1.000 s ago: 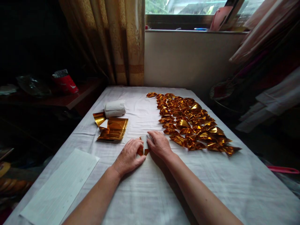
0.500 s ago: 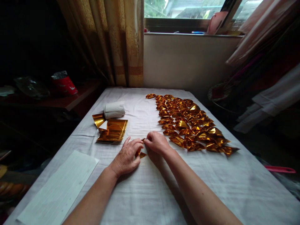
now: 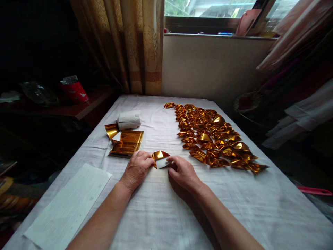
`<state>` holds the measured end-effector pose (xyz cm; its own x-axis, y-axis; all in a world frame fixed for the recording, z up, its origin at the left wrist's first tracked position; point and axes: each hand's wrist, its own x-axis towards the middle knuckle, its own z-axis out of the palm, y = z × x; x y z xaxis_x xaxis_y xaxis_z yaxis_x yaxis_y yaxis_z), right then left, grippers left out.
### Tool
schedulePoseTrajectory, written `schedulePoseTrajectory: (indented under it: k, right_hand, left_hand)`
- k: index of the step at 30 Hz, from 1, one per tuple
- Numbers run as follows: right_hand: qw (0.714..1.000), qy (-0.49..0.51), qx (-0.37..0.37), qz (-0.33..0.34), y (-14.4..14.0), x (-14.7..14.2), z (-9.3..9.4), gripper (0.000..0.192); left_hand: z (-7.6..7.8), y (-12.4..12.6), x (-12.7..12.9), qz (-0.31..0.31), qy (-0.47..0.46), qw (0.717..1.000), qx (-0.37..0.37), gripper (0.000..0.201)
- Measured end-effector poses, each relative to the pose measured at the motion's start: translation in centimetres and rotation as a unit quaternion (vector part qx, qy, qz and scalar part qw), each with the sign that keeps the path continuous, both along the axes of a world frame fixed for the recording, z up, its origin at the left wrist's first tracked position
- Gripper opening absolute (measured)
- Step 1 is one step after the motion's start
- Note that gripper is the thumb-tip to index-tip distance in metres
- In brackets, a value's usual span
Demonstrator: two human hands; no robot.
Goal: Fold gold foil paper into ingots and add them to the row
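Note:
A small piece of gold foil paper (image 3: 160, 155), partly folded with its white underside showing, lies between my hands at the middle of the table. My left hand (image 3: 137, 167) pinches its left edge, fingers closed. On the other side, my right hand (image 3: 182, 172) grips the right end between thumb and fingertips. Just beyond my left hand is a stack of flat gold foil sheets (image 3: 128, 141), with a bent sheet (image 3: 111, 131) at its left showing a white corner. Several rows of folded gold foil pieces (image 3: 204, 138) cover the right part of the table.
A white paper roll (image 3: 128, 120) sits behind the sheets. A long ruled paper (image 3: 67, 206) lies at the left on the white tablecloth (image 3: 145, 225). A red container (image 3: 75, 91) stands on a dark side table. Clothes (image 3: 309, 107) hang at the right.
The foil piece, mostly covered by my hands before, is now in plain view with its white side up. My hands have moved apart to its two ends. The view has shifted slightly.

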<state>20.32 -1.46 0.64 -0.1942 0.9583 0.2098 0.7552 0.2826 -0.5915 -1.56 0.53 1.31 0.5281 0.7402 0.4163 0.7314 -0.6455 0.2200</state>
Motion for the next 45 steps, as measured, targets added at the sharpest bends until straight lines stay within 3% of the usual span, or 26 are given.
schedulePoseTrajectory:
  k: [2, 6, 10, 15, 26, 32, 39, 45]
  right_hand:
    - [0.999, -0.005, 0.036, 0.034, -0.1, 0.3, -0.5, 0.029]
    - [0.995, -0.062, 0.07, 0.027, 0.3, 0.8, -0.8, 0.021]
    - [0.99, -0.113, 0.082, 0.032, 0.3, 1.0, -0.4, 0.019]
    - [0.99, -0.082, 0.089, 0.069, -0.1, 1.2, -0.3, 0.014]
    - [0.993, -0.027, 0.093, -0.063, 0.9, 0.5, -1.2, 0.01]
    - [0.994, -0.031, 0.087, -0.065, 0.8, 0.3, -1.4, 0.01]
    - [0.993, -0.053, 0.079, -0.064, 0.8, 0.1, -1.0, 0.02]
    - [0.993, -0.041, 0.073, -0.084, 1.0, 0.0, -1.4, 0.011]
  left_hand:
    - [0.1, -0.5, 0.6, 0.016, 0.017, 1.0, -0.003, 0.014]
    - [0.1, -2.1, 2.4, 0.046, 0.05, 0.998, -0.015, 0.013]
    - [0.3, -3.0, 3.6, 0.031, 0.058, 0.997, -0.045, 0.012]
    - [0.6, -3.1, 3.2, 0.0, 0.047, 0.996, -0.077, 0.02]
    - [1.4, -3.0, 2.6, -0.019, 0.075, 0.99, -0.12, 0.027]
    - [1.7, -2.9, 2.0, -0.037, 0.089, 0.988, -0.122, 0.039]
    - [1.3, -2.9, 1.8, -0.061, 0.083, 0.988, -0.118, 0.031]
    - [1.8, -2.7, 1.7, -0.065, 0.073, 0.985, -0.139, 0.029]
